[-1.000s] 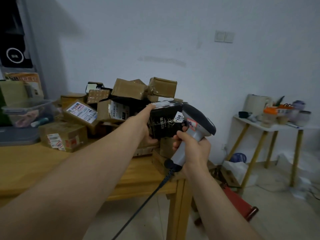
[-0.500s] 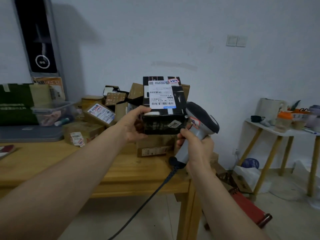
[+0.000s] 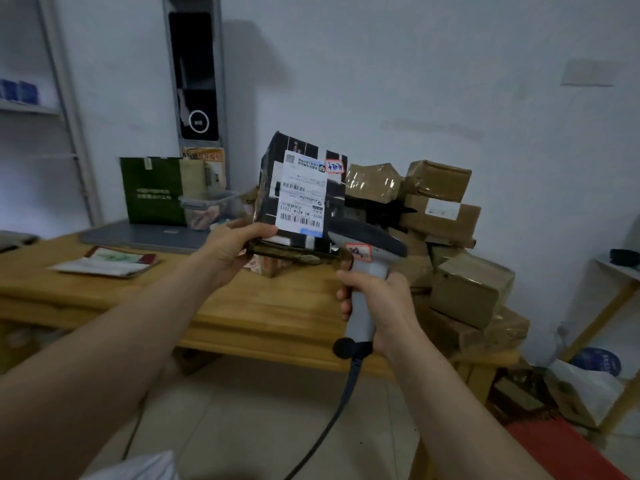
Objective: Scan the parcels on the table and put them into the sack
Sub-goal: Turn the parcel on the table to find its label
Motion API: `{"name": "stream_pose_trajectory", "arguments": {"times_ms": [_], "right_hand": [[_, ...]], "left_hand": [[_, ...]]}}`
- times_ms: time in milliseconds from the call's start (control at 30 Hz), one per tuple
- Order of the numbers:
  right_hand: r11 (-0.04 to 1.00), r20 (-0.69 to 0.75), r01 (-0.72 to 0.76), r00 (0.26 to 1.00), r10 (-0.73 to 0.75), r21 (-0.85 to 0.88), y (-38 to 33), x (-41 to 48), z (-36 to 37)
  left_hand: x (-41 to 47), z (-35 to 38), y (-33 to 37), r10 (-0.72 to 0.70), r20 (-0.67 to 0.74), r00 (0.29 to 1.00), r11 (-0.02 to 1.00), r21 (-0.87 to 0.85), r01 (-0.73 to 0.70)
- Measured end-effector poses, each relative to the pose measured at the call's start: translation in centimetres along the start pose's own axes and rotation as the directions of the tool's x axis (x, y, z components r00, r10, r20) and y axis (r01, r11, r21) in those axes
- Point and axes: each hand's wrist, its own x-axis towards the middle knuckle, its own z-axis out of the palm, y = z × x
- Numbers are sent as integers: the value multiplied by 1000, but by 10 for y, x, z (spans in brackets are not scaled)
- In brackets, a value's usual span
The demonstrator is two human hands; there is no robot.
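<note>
A pale tiled floor (image 3: 242, 410) lies nearest, below the table edge. A soft white corner (image 3: 145, 467) is seen at the bottom margin; whether it is the sack cannot be told.

The right hand (image 3: 377, 306) is clamped round the grey plastic grip of the scanner (image 3: 363, 244), from which a dark cable (image 3: 332, 420) hangs toward the floor. The left hand (image 3: 232, 247) grips the lower left corner of the black parcel (image 3: 301, 188), thumb on the front face. The parcel is held tilted in the air above the wooden table (image 3: 242, 306), with its white label (image 3: 303, 199) turned toward the camera. The scanner's dark head lies just beside the parcel's lower right corner, below the label.

The step in hand is judged to be the scan. The head should be drawn back and aimed at one barcode, and the label kept square to the beam, since glare may spoil the read.

The parcel is a sharp-edged carton, black with white patches. Beyond it, brown cartons (image 3: 450, 237) bound in shiny tape are stacked at the table's right end against a matt white wall (image 3: 415, 81).
</note>
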Motion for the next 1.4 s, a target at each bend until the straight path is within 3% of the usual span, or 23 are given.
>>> {"name": "stream_pose_trajectory", "arguments": {"times_ms": [200,533,1400], "right_hand": [[994,122,-74,989,84,-82,8,-3,38],[982,172,-116,975,142,-152,16,-4,69],[975,276,-147,942,190,-169,26,-16,102]], "left_hand": [[-9,-44,2,65,-127,990,996,70,-56],[-7,-101,-7,81,-265,961,990,135,-46],[-22,-144,-9,43,-336,941,989,147,7]]}}
